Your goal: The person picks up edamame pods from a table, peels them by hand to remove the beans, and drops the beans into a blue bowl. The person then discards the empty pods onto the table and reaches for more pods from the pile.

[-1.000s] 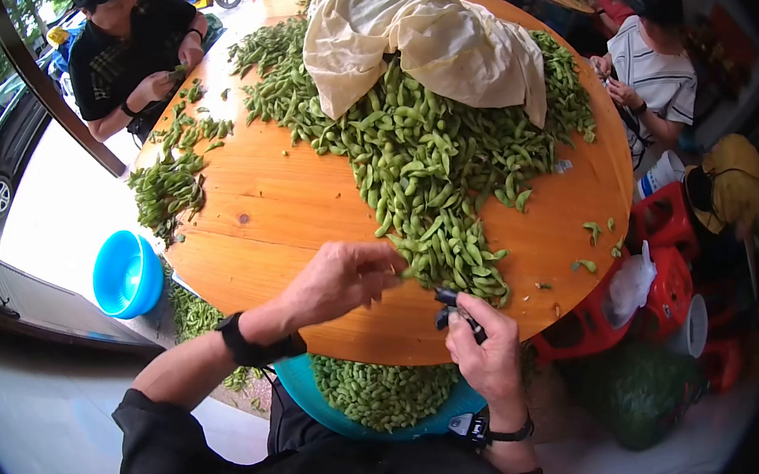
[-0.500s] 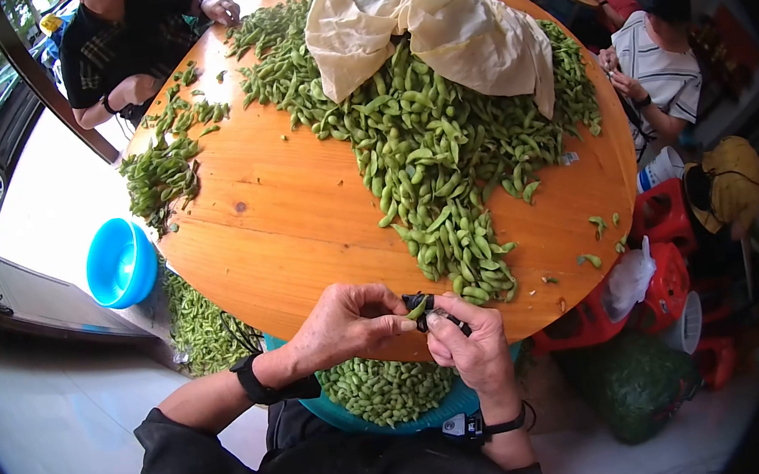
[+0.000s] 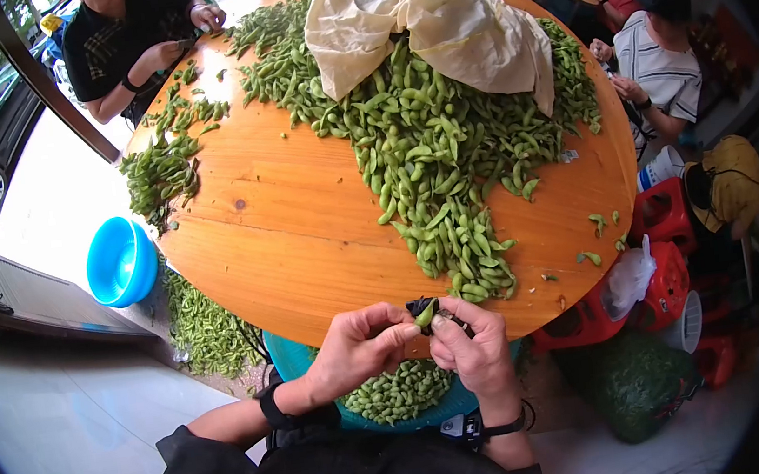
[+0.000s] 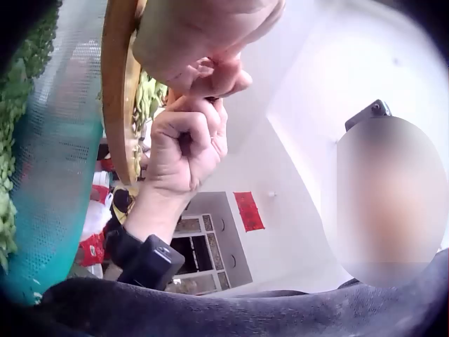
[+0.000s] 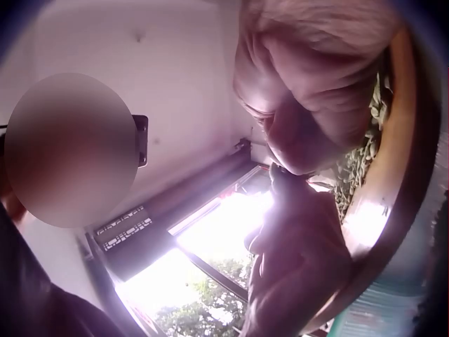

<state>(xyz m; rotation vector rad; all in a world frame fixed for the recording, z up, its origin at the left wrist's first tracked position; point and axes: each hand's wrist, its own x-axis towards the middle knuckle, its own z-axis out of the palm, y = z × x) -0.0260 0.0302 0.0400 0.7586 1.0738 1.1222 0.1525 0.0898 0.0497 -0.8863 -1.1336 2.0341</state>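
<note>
In the head view, the left hand [image 3: 360,346] pinches a green pod [image 3: 425,314] by one end, at the table's near edge. The right hand [image 3: 472,346] grips a small black tool [image 3: 450,321], its dark end against the pod. Both hands meet over a teal basket [image 3: 292,354] of shelled-looking green pieces [image 3: 397,392]. A large heap of pods [image 3: 427,157] lies on the wooden table [image 3: 287,247], partly under a cream cloth [image 3: 470,44]. The left wrist view shows the right hand [image 4: 184,144] with curled fingers; the tool is hidden there.
A blue basin [image 3: 121,263] stands left of the table above pods on the floor [image 3: 207,327]. Red stools [image 3: 669,274] and a dark green bag [image 3: 635,386] are at the right. People work at the far left [image 3: 128,45] and right [image 3: 659,60].
The left hand has come from the heap to the tool with a pod, then moved slightly down. The right hand has turned inward. The person at far left has brought both hands closer together.
</note>
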